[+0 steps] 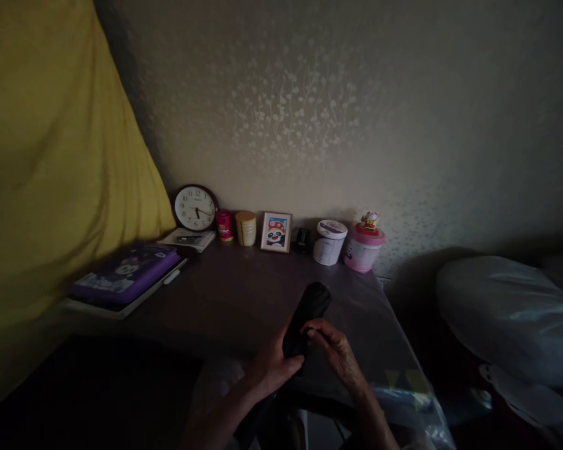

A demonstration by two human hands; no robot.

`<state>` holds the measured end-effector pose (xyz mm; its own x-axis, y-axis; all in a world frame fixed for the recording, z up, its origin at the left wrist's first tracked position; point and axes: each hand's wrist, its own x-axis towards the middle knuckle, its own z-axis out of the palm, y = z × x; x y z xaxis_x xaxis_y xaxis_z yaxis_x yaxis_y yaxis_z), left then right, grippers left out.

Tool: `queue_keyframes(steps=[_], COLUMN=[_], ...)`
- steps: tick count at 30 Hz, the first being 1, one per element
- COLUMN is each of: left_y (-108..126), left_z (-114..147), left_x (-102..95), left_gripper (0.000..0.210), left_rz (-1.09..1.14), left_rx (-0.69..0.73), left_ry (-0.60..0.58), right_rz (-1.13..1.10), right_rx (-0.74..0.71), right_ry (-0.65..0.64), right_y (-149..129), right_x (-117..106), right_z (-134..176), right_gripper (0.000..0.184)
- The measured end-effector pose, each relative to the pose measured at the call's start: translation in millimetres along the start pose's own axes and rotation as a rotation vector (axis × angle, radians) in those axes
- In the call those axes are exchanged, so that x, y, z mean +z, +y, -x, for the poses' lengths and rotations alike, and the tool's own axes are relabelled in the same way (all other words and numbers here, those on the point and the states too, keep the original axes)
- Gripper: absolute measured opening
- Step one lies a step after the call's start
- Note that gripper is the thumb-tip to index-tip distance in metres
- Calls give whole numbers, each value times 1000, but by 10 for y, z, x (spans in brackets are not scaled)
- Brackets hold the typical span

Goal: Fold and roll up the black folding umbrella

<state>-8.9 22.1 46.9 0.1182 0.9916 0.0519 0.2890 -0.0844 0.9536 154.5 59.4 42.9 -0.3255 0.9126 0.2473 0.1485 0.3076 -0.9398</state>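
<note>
A dark, elongated bundle that looks like a black folded umbrella [312, 301] is held at a slant over the near part of the table, its rounded end pointing up and away. My left hand [281, 361] is wrapped round its lower part, thumb across the near side. At its right side, my right hand [331, 347] is closed with thumb and forefinger pinched against the black cloth. Whether a strap or a fold is between those fingertips is too dark to tell. The lower end is hidden behind my left hand and in shadow.
Along the wall stand a clock [196, 208], a red can [224, 226], a yellow jar [246, 229], a framed panda picture [276, 232], a white tub [329, 244] and a pink tub [363, 249] with a figurine. A purple case [131, 275] lies left. The table's right edge [410, 350] is plastic-covered.
</note>
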Motion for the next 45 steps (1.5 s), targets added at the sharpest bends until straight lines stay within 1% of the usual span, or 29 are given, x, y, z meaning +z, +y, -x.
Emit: queue_keyframes(steps=[4, 9, 11, 13, 14, 15, 17, 18, 19, 20, 21, 23, 25, 29, 32, 35, 37, 39, 40, 42, 44, 45], left_y=[-67, -98, -100, -105, -112, -121, -143, -154, -163, -169, -172, -176, -190, -271, -319, -285, -218, -142, -111, -79, -92, -110], left_z=[-2, -18, -22, -22, -21, -20, -20, -21, -21, -21, -20, -15, -2, 44, 68, 57, 38, 22, 15, 1, -22, -40], left_x=[33, 68, 79, 92, 102, 113, 143, 162, 183, 206, 230, 278, 320, 365, 365, 337, 295, 235, 200, 133, 85, 71], left_gripper=[64, 65, 66, 65, 64, 62, 62, 63, 64, 66, 68, 72, 74, 76, 76, 75, 73, 68, 65, 59, 55, 54], left_rz=[-91, -92, -84, -77, -69, -55, -15, 5, 17, 19, 8, -47, -123, -273, -290, -193, -64, 103, 188, 319, 375, 384], left_rx=[3, -23, -30, -26, -20, -14, -5, -8, -16, -27, -37, -49, -34, 46, 78, 60, 41, 14, -18, -126, -242, -279], left_ry=[35, 72, 79, 83, 88, 97, 123, 137, 147, 144, 136, 113, 96, 71, 30, -7, -18, -63, -107, -216, -305, -321], right_rz=[90, 232, 278, 326, 352, 381, 422, 410, 365, 293, 207, 54, -24, -53, -33, -18, -37, -78, -102, -144, -177, -190], right_rx=[-30, -112, -141, -133, -115, -93, -47, -19, 23, 82, 155, 305, 398, 440, 442, 444, 453, 472, 483, 505, 506, 493], right_ry=[8, 22, 58, 136, 195, 265, 419, 481, 516, 526, 520, 509, 534, 633, 711, 741, 747, 739, 731, 720, 711, 710], right_y=[55, 55, 62, 89, 110, 137, 194, 221, 241, 255, 260, 251, 232, 247, 308, 368, 401, 439, 462, 516, 577, 608], right_x=[44, 131, 180, 226, 245, 263, 297, 315, 336, 358, 380, 413, 418, 337, 273, 238, 205, 146, 108, 25, -53, -87], right_z=[1, -40, -54, -58, -56, -54, -52, -54, -59, -69, -83, -123, -180, -309, -380, -431, -470, -515, -538, -576, -601, -609], right_gripper=[20, 20, 19, 17, 19, 25, 46, 57, 66, 71, 74, 72, 70, 69, 71, 73, 74, 73, 72, 67, 61, 59])
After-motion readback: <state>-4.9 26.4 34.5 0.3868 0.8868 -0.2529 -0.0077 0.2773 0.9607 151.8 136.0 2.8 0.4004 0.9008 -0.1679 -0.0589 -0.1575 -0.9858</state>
